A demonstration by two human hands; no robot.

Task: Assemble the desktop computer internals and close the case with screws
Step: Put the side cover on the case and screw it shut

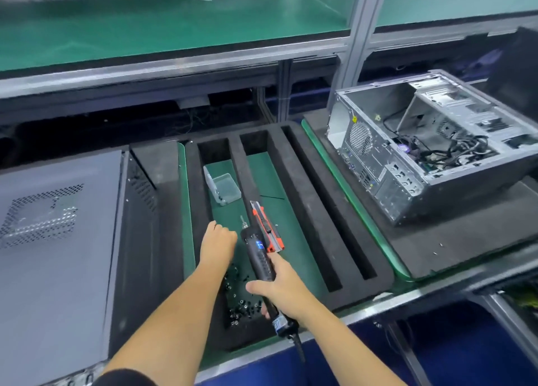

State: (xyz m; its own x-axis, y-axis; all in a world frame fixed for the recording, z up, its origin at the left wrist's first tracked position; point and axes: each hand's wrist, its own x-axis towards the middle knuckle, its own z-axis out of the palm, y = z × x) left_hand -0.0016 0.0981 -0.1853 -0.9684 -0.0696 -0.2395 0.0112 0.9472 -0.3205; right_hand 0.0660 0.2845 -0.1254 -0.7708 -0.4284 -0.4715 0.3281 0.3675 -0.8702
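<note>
My right hand (283,291) grips a black electric screwdriver (260,254) with a lit blue display, its bit pointing away over the foam tray. My left hand (218,244) is just left of the bit, fingers curled downward; what they hold is hidden. Several small black screws (241,304) lie loose in the tray's left slot between my forearms. A closed grey computer case (52,240) lies at the left. An open computer case (431,150) with cables inside lies on its side at the right.
A black foam tray (294,199) with long slots sits on a green mat. A red utility knife (266,230) and a clear plastic box (222,188) lie in it. A green-topped shelf (174,27) runs across the back. The bench's metal edge (378,301) is near me.
</note>
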